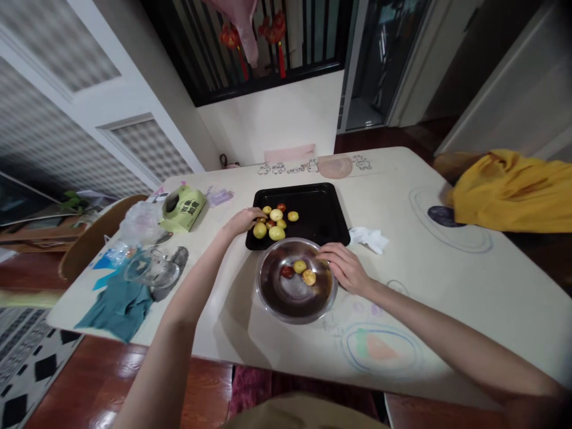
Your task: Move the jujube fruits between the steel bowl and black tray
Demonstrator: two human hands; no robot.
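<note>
Several yellow-green and reddish-brown jujubes [276,232] lie in a loose pile on the left part of a black tray [313,202]. My left hand [244,221] reaches over the tray's left edge, its fingers bent and pressed together on a jujube at the side of the pile; the fingertips are partly hidden. Just in front of the tray stands a round metal bowl [297,310], with three jujubes [300,267] at its bottom, one dark red and two yellowish. My right hand [346,268] grips the bowl's right rim, fingers over the edge.
A crumpled white tissue [370,239] lies right of the tray. On the left are a green package [184,208], a clear glass container [154,268], plastic bags [140,221] and a teal cloth [118,307]. Yellow fabric [513,190] hangs over the right end of the table [447,286].
</note>
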